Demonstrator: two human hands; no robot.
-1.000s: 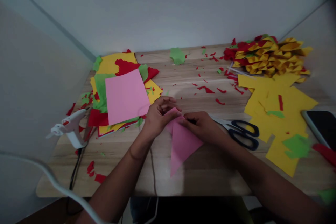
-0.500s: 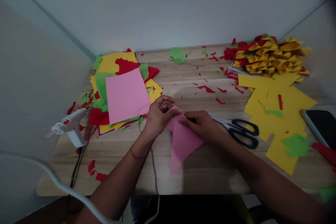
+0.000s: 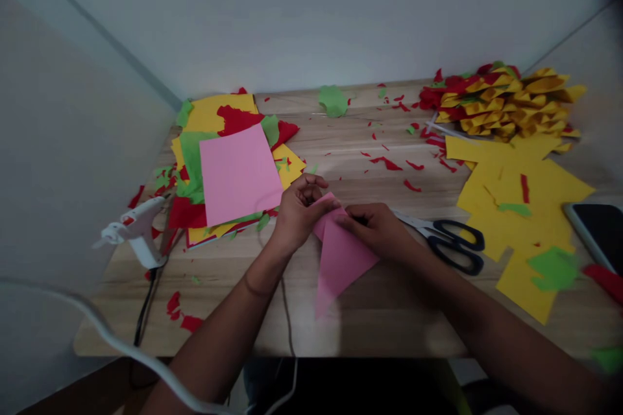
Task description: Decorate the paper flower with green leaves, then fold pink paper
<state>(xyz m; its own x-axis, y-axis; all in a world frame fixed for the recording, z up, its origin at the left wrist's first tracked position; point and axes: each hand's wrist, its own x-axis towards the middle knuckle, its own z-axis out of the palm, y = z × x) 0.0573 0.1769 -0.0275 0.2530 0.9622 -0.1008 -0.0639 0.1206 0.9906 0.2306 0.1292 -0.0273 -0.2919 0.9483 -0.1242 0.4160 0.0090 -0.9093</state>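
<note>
A folded piece of pink paper (image 3: 343, 259) is held between both hands above the front middle of the table, its long point hanging toward me. My left hand (image 3: 302, 211) pinches its upper left edge between thumb and fingers. On the upper right edge, close by, my right hand (image 3: 372, 227) is closed with the thumb on the paper; its fingertips are partly hidden behind. Scissors (image 3: 442, 237) with dark handles lie just beyond my right hand, blade tips hidden by it. Left of my left hand, a flat pink sheet (image 3: 241, 175) rests on a pile of coloured paper.
A white glue gun (image 3: 141, 227) with a black cord stands at the left. Yellow paper pieces (image 3: 525, 201) lie at the right, below a heap of folded yellow paper shapes (image 3: 516, 100). A phone (image 3: 596, 233) is at the right edge. Red scraps (image 3: 387, 162) litter the table (image 3: 233, 311).
The view has shifted slightly, so everything appears a little further right. Both hands keep their hold on the folded pink paper, with little other visible change.
</note>
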